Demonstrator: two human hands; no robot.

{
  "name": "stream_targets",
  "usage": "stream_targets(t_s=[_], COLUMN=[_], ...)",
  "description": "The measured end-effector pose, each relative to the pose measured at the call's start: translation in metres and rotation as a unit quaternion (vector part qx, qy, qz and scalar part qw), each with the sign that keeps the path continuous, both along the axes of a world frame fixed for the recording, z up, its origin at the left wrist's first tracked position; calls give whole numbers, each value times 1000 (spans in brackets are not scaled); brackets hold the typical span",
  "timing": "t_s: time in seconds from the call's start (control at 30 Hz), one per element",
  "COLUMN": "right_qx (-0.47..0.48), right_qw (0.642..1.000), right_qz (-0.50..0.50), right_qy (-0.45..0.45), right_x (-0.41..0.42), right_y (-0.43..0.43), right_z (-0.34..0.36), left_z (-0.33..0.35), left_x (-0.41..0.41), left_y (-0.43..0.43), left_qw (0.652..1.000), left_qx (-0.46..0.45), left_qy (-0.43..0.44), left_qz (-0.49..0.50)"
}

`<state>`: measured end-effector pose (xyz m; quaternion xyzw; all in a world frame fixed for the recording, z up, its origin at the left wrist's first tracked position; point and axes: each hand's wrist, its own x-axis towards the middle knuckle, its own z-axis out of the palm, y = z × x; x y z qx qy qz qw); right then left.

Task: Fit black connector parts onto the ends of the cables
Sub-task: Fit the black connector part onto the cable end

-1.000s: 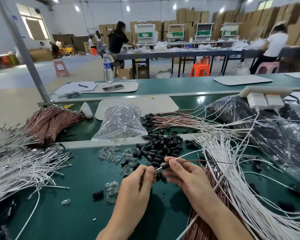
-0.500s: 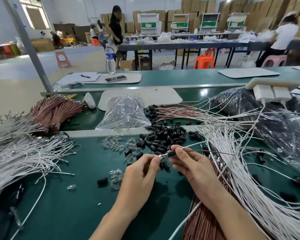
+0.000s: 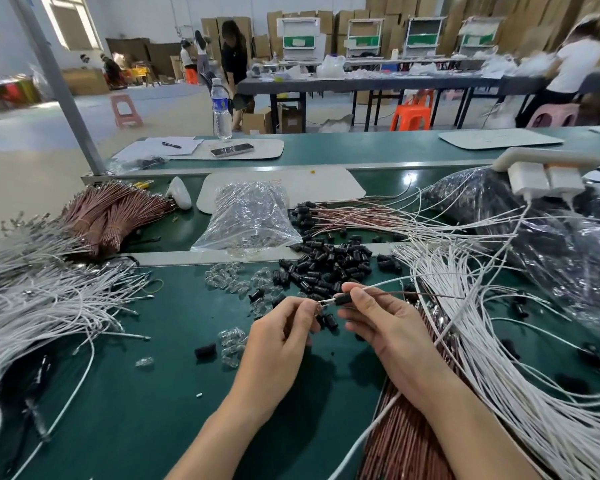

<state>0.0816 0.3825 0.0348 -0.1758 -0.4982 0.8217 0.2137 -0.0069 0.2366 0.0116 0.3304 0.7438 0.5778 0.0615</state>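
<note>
My right hand [image 3: 383, 327] pinches a black connector part [image 3: 343, 300] threaded on a white and a brown cable [image 3: 388, 284] that run off to the right. My left hand [image 3: 284, 341] pinches the cables' metal tip [image 3: 321, 304] just left of the connector. Both hands hover above the green bench [image 3: 146, 410]. Behind them lies a heap of loose black connectors [image 3: 329, 268]. Two more black parts [image 3: 328, 321] lie under my hands.
White cables [image 3: 499, 358] fan out on the right over brown ones [image 3: 402, 441]; more white cables [image 3: 42, 306] lie at left. Clear caps [image 3: 229, 282] are scattered nearby, behind them a plastic bag [image 3: 250, 216] and a brown cable bundle [image 3: 115, 213]. Dark bags [image 3: 551, 237] fill the right.
Both hands have lifted slightly away from the connector heap. The black connector now sits further along the cable, and the metal tip shows between my hands.
</note>
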Motion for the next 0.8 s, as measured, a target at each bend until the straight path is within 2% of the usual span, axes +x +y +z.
stream_targets(t_s=[0.47,0.8], right_qx=[45,53], right_qw=[998,998], right_qz=[-27,-37], right_qy=[-22,-27], right_x=[-3,-2], right_y=[-3,-4], right_z=[1,1], left_z=[8,12], left_x=[1,-1], left_y=[-1,-3], left_qw=[1000,996], left_qx=[5,26], left_qy=[-27,-81], left_qz=[-4,-28])
